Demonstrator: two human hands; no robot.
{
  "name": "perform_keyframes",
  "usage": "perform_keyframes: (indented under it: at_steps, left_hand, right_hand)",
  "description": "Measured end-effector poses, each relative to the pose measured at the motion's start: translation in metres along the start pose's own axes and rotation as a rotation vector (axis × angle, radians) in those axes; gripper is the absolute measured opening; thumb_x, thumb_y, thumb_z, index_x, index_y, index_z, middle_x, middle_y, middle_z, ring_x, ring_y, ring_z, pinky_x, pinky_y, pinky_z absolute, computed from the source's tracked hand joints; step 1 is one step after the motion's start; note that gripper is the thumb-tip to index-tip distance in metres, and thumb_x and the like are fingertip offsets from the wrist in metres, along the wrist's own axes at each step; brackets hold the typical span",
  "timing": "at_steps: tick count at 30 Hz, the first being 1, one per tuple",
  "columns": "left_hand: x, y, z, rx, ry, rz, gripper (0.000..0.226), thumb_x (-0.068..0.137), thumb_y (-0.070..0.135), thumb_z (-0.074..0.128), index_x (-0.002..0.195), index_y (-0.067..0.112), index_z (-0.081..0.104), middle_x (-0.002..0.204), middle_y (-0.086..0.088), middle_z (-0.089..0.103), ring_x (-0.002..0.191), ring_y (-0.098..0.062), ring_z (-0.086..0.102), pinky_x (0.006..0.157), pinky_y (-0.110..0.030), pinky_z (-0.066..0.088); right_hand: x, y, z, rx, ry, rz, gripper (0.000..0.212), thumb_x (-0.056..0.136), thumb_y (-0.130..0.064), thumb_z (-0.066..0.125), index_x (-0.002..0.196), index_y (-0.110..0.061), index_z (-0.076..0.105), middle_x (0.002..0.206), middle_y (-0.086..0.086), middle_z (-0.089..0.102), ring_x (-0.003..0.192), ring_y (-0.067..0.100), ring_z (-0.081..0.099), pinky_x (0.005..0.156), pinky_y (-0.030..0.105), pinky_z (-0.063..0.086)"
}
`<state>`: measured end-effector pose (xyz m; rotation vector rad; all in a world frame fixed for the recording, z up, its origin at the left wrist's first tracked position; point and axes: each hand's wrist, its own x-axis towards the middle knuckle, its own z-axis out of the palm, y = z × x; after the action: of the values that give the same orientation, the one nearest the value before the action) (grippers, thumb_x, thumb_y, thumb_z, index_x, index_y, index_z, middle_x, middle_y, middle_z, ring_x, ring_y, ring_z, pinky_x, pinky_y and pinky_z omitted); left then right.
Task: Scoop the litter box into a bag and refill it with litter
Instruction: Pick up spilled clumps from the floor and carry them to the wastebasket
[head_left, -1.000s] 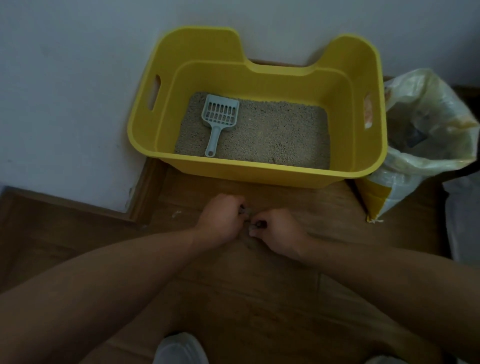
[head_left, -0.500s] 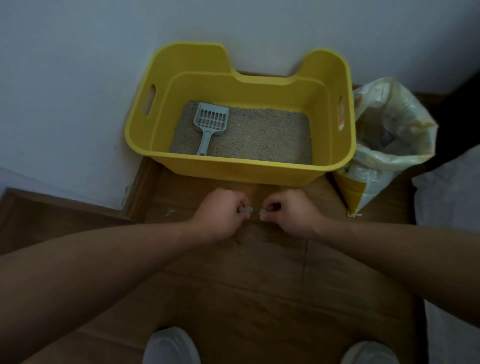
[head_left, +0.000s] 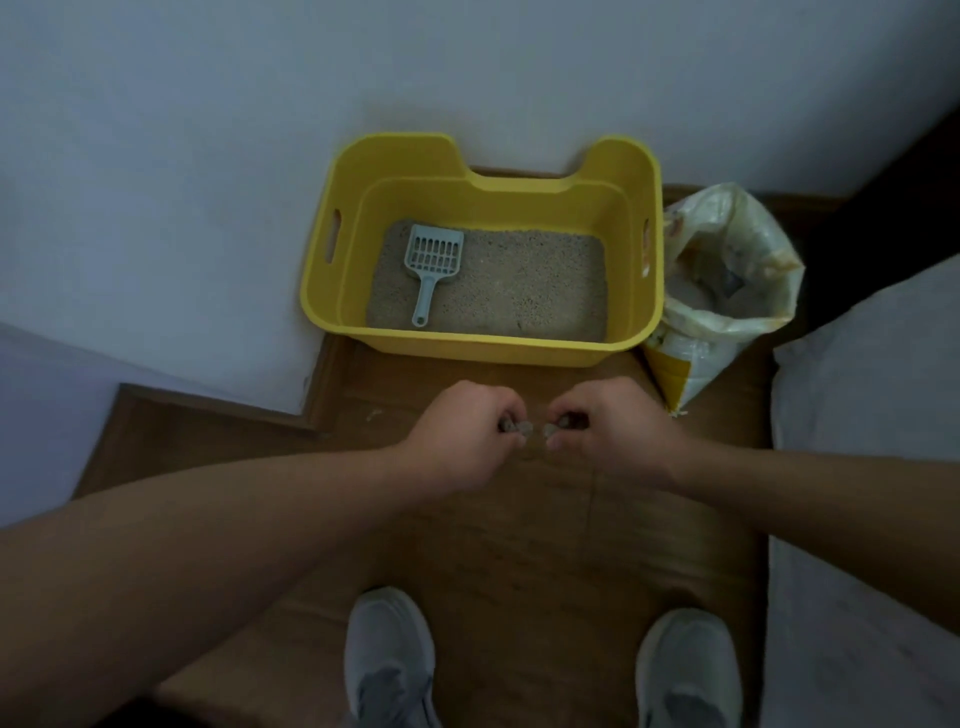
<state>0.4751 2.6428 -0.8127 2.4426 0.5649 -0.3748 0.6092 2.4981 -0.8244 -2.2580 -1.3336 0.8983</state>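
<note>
Litter box (head_left: 483, 349) on the floor (head_left: 519, 545), just beyond the left grip (head_left: 467, 439) and right grip (head_left: 610, 434).
Both grips are curled, each pinching a grey bit (head_left: 511, 427); scoop (head_left: 434, 255) lies in the box, bag (head_left: 727, 312) beyond the right grip.

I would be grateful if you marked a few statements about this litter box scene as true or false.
1. The scoop lies inside the litter box, toward its left side. True.
2. The right hand holds the scoop. False: it pinches a small grey thing, and nothing touches the scoop.
3. An open litter bag stands to the right of the box. True.
4. The box has no litter in it. False: litter covers its floor.
5. The left hand lies flat on the floor. False: its fingers curl round a grey bit in front of the box.
</note>
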Motion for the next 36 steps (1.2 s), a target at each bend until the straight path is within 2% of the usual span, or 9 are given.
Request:
perform_keyframes:
  at_steps: [3, 6, 10, 13, 17, 20, 27, 31, 36]
  left_hand:
    - [-0.010, 0.023, -0.024, 0.053, 0.001, -0.002, 0.017, 0.086, 0.031, 0.071, 0.102, 0.029, 0.069, 0.093, 0.007, 0.071, 0.085, -0.013, 0.064, 0.075, -0.034, 0.055]
    - [-0.020, 0.046, -0.053, 0.077, 0.053, -0.038, 0.014, 0.087, 0.032, 0.070, 0.100, 0.029, 0.068, 0.093, 0.006, 0.071, 0.087, -0.015, 0.064, 0.076, -0.035, 0.055]
    - [-0.040, 0.082, -0.099, 0.056, 0.117, -0.104, 0.013, 0.086, 0.029, 0.071, 0.099, 0.027, 0.070, 0.090, 0.006, 0.070, 0.087, -0.016, 0.063, 0.077, -0.034, 0.054]
    - [-0.060, 0.112, -0.137, 0.035, 0.118, -0.129, 0.015, 0.086, 0.029, 0.071, 0.101, 0.026, 0.070, 0.089, 0.005, 0.070, 0.085, -0.016, 0.064, 0.075, -0.035, 0.054]
    - [-0.089, 0.156, -0.193, -0.021, 0.151, -0.149, 0.020, 0.087, 0.029, 0.072, 0.106, 0.025, 0.070, 0.095, 0.005, 0.072, 0.084, -0.013, 0.064, 0.073, -0.030, 0.054]
    - [-0.109, 0.189, -0.237, -0.080, 0.175, -0.134, 0.018, 0.087, 0.028, 0.072, 0.104, 0.024, 0.070, 0.096, 0.005, 0.073, 0.085, -0.012, 0.065, 0.076, -0.034, 0.056]
    - [-0.158, 0.252, -0.330, -0.142, 0.216, -0.098, 0.020, 0.087, 0.028, 0.073, 0.106, 0.023, 0.070, 0.102, 0.003, 0.072, 0.092, -0.013, 0.064, 0.081, -0.034, 0.056]
    - [-0.186, 0.286, -0.375, -0.217, 0.239, -0.076, 0.018, 0.087, 0.026, 0.073, 0.104, 0.023, 0.071, 0.098, 0.006, 0.072, 0.090, -0.010, 0.065, 0.081, -0.034, 0.057]
    - [-0.217, 0.330, -0.429, -0.315, 0.295, -0.051, 0.012, 0.085, 0.023, 0.076, 0.096, 0.023, 0.073, 0.087, 0.013, 0.071, 0.080, -0.002, 0.065, 0.076, -0.029, 0.056]
  right_hand:
    - [-0.011, -0.022, -0.028, -0.035, -0.003, -0.053, 0.015, 0.081, -0.033, 0.074, 0.094, -0.024, 0.073, 0.082, -0.008, 0.067, 0.076, 0.010, 0.058, 0.071, 0.035, 0.050]
    - [-0.026, -0.041, -0.063, -0.006, 0.037, -0.024, 0.010, 0.081, -0.032, 0.075, 0.086, -0.024, 0.072, 0.075, -0.008, 0.065, 0.073, 0.012, 0.058, 0.067, 0.031, 0.047]
    - [-0.056, -0.066, -0.114, 0.059, 0.125, 0.087, 0.012, 0.082, -0.031, 0.074, 0.090, -0.023, 0.073, 0.081, -0.007, 0.068, 0.079, 0.011, 0.060, 0.069, 0.026, 0.044]
    - [-0.084, -0.089, -0.151, 0.118, 0.181, 0.143, 0.010, 0.082, -0.031, 0.074, 0.089, -0.024, 0.073, 0.080, -0.008, 0.067, 0.078, 0.009, 0.060, 0.071, 0.030, 0.050]
    - [-0.120, -0.124, -0.206, 0.194, 0.260, 0.150, 0.004, 0.083, -0.027, 0.076, 0.083, -0.025, 0.072, 0.075, -0.013, 0.065, 0.075, 0.004, 0.059, 0.070, 0.026, 0.050]
    - [-0.142, -0.152, -0.250, 0.242, 0.286, 0.150, 0.005, 0.084, -0.028, 0.076, 0.084, -0.028, 0.071, 0.075, -0.014, 0.063, 0.074, 0.003, 0.059, 0.069, 0.022, 0.049]
    - [-0.190, -0.230, -0.343, 0.254, 0.319, 0.095, 0.008, 0.085, -0.025, 0.075, 0.092, -0.021, 0.075, 0.083, -0.010, 0.069, 0.080, 0.005, 0.064, 0.076, 0.031, 0.056]
    - [-0.216, -0.268, -0.389, 0.285, 0.338, 0.078, 0.007, 0.083, -0.023, 0.077, 0.090, -0.020, 0.075, 0.081, -0.009, 0.069, 0.079, 0.006, 0.064, 0.074, 0.031, 0.056]
    - [-0.245, -0.311, -0.437, 0.327, 0.375, 0.053, 0.006, 0.082, -0.024, 0.078, 0.086, -0.026, 0.074, 0.080, -0.013, 0.068, 0.077, 0.006, 0.064, 0.074, 0.034, 0.056]
